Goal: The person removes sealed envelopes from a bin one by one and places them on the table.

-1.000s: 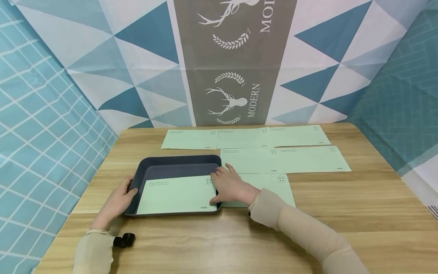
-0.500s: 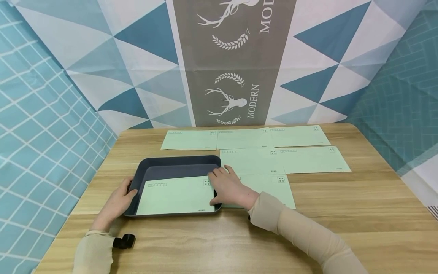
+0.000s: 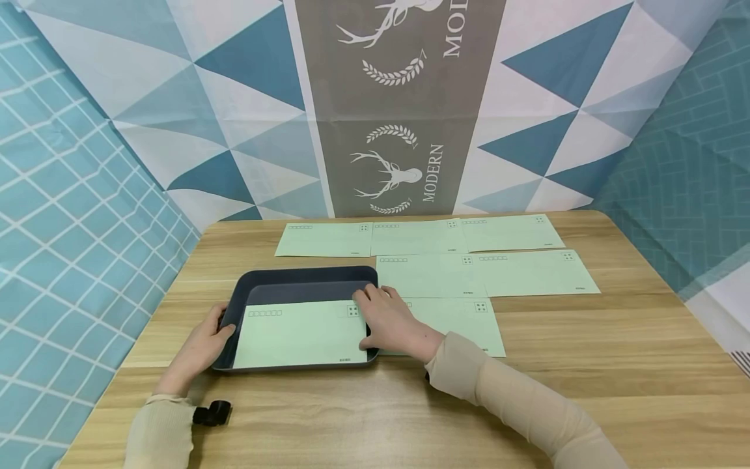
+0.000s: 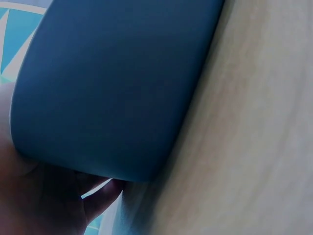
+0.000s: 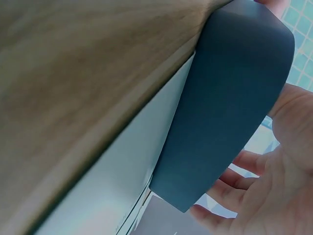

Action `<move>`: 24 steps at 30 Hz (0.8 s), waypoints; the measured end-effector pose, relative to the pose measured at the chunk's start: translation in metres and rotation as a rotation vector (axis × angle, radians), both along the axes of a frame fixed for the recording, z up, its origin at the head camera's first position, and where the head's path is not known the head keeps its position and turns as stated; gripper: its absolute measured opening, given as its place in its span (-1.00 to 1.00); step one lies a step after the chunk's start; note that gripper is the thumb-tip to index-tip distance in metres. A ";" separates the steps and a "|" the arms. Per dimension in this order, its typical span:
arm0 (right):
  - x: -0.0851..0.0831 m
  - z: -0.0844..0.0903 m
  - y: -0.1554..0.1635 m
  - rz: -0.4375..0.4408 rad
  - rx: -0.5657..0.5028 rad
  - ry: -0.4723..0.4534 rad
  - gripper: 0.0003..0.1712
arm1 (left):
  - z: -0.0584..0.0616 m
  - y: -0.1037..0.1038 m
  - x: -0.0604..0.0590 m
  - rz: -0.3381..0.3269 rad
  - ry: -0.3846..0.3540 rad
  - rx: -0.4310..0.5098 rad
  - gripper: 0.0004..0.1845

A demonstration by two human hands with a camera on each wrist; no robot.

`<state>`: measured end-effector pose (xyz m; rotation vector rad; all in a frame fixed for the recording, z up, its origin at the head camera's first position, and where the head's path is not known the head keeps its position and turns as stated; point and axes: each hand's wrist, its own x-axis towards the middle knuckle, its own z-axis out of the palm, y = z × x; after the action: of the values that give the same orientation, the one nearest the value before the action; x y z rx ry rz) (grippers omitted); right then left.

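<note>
A dark blue-grey tray [image 3: 305, 276] lies on the wooden table, with a pale green envelope [image 3: 299, 335] in its front part. My left hand [image 3: 202, 340] grips the tray's left wall, thumb over the rim and fingers outside, as the left wrist view partly shows. My right hand [image 3: 394, 326] reaches over the right wall. Its spread fingers touch the envelope's upper right corner, and its thumb lies near the right edge. In the right wrist view, the fingers [image 5: 227, 196] bend loosely beyond the tray wall [image 5: 220, 98]; their tips are partly hidden.
Several more pale green envelopes lie flat in rows behind and right of the tray, among them one in the back row [image 3: 512, 233] and one partly under the right hand [image 3: 457, 322]. A black device [image 3: 212, 412] sits at the left wrist. Patterned cloth [image 3: 527, 130] hangs behind the table.
The envelope in the tray has shifted slightly left and its top edge has become more level. My right hand has edged left with it; my left hand and the tray stay nearly still.
</note>
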<state>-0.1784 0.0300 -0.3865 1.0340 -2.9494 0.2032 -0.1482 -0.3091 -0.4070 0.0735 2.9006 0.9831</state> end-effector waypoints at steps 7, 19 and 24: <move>-0.001 -0.002 0.000 -0.001 -0.064 -0.049 -0.08 | -0.002 0.000 0.000 -0.002 -0.003 0.006 -0.49; -0.001 0.003 0.006 0.047 -0.210 -0.244 -0.12 | -0.001 0.001 -0.001 0.004 0.003 -0.007 -0.50; 0.002 0.004 0.005 0.077 -0.277 -0.304 -0.18 | -0.001 0.001 -0.001 0.006 0.005 -0.012 -0.51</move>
<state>-0.1768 0.0355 -0.3828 1.1652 -3.0126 0.8127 -0.1492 -0.3083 -0.4082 0.0661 2.9129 0.9674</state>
